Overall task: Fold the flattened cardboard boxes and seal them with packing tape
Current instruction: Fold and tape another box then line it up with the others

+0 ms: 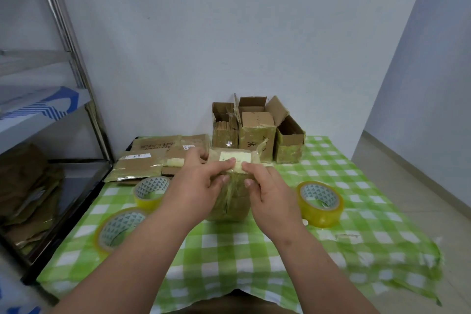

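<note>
Left hand (201, 181) and right hand (267, 186) both pinch a worn, tape-wrapped cardboard box (229, 201), white label uppermost, between them.

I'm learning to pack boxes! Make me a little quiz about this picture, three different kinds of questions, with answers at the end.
1. Count: how many tape rolls lie on the checked cloth?
2. True or false: both hands hold the box in the middle.
3. Pick one: the flattened boxes lie (A) at the far left of the table, (B) under the right tape roll, (C) on the floor at the right.

Key
1. Three: two on the left, one on the right.
2. True: the left hand and right hand both pinch the taped box.
3. A: the flattened boxes lie there, beside the folded boxes at the back.
</note>
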`<state>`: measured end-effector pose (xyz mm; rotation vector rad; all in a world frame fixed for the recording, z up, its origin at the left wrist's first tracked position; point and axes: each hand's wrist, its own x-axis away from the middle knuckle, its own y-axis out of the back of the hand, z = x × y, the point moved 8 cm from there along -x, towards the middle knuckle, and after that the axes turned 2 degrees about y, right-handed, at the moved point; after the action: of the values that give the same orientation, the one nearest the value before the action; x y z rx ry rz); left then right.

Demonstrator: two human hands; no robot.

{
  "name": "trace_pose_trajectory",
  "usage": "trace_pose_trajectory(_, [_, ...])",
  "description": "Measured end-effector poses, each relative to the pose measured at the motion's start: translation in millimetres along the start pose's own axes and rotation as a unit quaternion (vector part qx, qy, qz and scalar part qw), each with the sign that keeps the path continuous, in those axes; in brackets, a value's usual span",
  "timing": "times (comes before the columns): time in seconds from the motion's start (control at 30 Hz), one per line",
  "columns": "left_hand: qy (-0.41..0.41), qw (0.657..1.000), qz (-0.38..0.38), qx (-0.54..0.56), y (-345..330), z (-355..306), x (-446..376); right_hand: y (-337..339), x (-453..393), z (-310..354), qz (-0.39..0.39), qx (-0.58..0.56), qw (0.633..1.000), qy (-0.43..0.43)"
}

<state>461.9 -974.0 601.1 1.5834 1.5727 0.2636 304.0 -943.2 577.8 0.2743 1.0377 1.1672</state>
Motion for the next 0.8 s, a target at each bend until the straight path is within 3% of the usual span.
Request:
trace_pose_trajectory(0.13, [0.009,0.999,-0.018,0.028,-6.0,9.2,8.0,-3.9,8.7,-4.7,-0.004,-0.034,0.999,-0.014])
trace_pose_trajectory(0.2, [0.041,0.995,-0.027,0.088,-3.7,15.2,9.0,-3.9,12.1,-10.4,-0.011,-0.102,0.993,-0.065])
trace_pose_trajectory(0.33, [0.151,0.966,-0.073,0.195,2.5,30.7,10.2,-1.4,11.1,-23.2,-0.060,-0.187,0.965,-0.173])
trace_pose_trajectory(0.5, [0.242,0.922,-0.043,0.301,-4.8,39.9,14.3,-4.6,6.7,-20.5,-0.031,-0.218,0.955,-0.200])
trace_pose_trajectory(0.67, [0.175,0.927,-0.033,0.329,2.0,14.9,5.8,6.0,4.7,-19.1,-0.092,-0.261,0.948,-0.155])
trace_pose_trajectory(0.8, [0.134,0.961,-0.056,0.237,3.1,-10.9,-7.7,18.0,0.4,-26.8,-0.118,-0.266,0.945,-0.150])
